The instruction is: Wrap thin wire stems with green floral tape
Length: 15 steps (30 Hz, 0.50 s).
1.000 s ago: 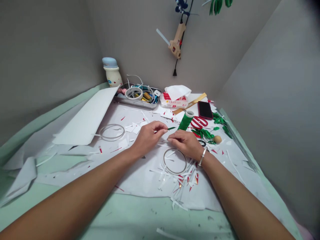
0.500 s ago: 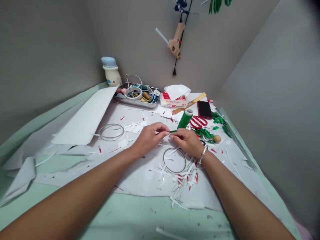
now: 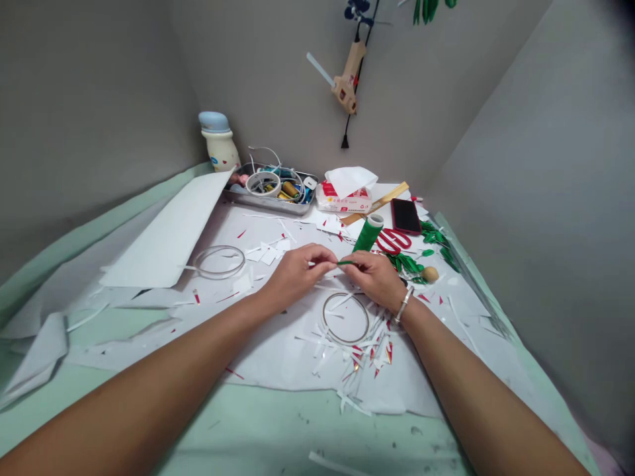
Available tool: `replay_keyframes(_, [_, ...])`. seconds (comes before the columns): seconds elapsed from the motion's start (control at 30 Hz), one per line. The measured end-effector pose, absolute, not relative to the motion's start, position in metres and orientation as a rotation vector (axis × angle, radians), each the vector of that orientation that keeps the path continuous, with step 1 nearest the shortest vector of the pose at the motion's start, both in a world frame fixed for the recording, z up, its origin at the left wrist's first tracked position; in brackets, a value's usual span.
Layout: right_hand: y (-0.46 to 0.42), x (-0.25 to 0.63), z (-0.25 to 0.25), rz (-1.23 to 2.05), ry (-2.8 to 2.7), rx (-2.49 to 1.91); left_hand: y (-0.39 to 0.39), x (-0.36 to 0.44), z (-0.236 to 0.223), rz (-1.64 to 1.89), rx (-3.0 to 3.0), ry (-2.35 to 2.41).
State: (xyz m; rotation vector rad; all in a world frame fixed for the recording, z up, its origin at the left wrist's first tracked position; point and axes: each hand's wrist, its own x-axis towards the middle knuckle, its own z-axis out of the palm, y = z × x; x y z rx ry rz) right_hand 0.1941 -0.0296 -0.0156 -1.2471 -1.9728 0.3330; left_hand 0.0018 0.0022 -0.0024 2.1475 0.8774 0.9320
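Between my two hands runs a small, thin green strip (image 3: 346,262), pinched at both ends. My left hand (image 3: 306,264) has thumb and forefinger closed on its left tip. On the other end, the fingers of my right hand (image 3: 372,277) are closed; a bracelet (image 3: 404,304) circles that wrist. Whether the strip is a wrapped leaf or a stem is too small to tell. Just behind my right hand stands a spool of green thread (image 3: 368,235), tilted. Green leaf-shaped pieces (image 3: 407,264) and a round wooden bead (image 3: 430,274) lie to its right.
Red-handled scissors (image 3: 394,241), a phone (image 3: 405,216) and a tissue pack (image 3: 344,198) lie behind my hands. A metal tray (image 3: 292,208) of supplies sits at back left. Wire coils (image 3: 219,262), a ring (image 3: 325,317) and paper scraps cover the sheet. A glue gun (image 3: 348,79) hangs on the wall.
My right hand has shifted slightly and its fingers have turned a little around the green strip. My left hand keeps its pinch in nearly the same place.
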Motion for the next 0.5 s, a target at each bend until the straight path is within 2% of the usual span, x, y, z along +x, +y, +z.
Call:
replay_keyframes(0.1, [-0.036,0.186,-0.012,0.311,-2.116,-1.166,0.006,-0.001,-0.005,1.011,2.154,1.036])
replay_keyframes(0.27, [-0.040,0.181,-0.004,0.148,-2.016,-1.139,0.005,0.000,-0.010,0.844,2.405,0.975])
replay_keyframes(0.37, [-0.033,0.189,-0.009,0.221,-1.886,-1.205,0.002,0.003,-0.007,0.808,2.367,0.850])
replay_keyframes(0.5, [-0.028,0.195,-0.018,0.368,-1.926,-1.230,0.002,0.002,-0.003,0.927,2.157,0.849])
